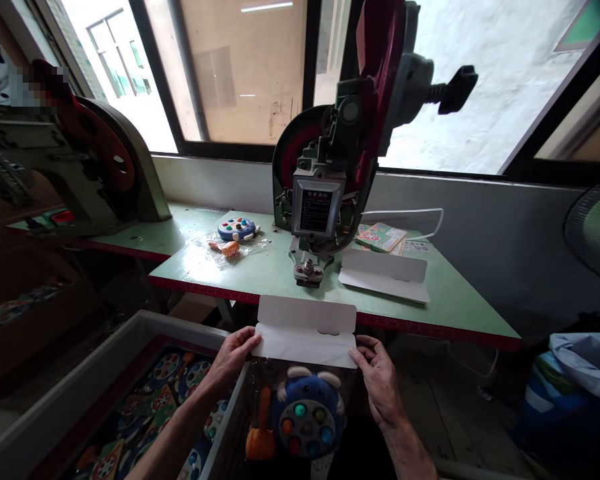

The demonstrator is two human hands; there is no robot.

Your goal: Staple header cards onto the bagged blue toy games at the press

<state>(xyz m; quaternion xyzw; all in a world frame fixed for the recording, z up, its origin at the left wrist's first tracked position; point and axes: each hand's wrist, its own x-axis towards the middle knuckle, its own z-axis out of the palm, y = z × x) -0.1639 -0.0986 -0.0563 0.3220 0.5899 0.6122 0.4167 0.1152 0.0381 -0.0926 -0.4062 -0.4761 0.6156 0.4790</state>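
- Bare forearms [183, 427] rise from the bottom edge, the left one crossing over a grey bin [230, 419] of packed toys.
- The left hand [234, 357] pinches the left end of a folded white card [305, 340] between thumb and fingers.
- The right hand [377, 373] grips the card's right end, thumb on top.
- Below the card hangs a clear bag [275, 377], with a blue toy [310, 417] and an orange hammer [261, 437] inside.
- Beyond stands a green table [275, 267] bearing a red-and-green machine [320, 173].
- Right of the machine's foot lies a second white card [384, 279], with printed cards [381, 237] behind.
- On the table's left, another blue toy [237, 229] sits beside an orange piece [225, 249].
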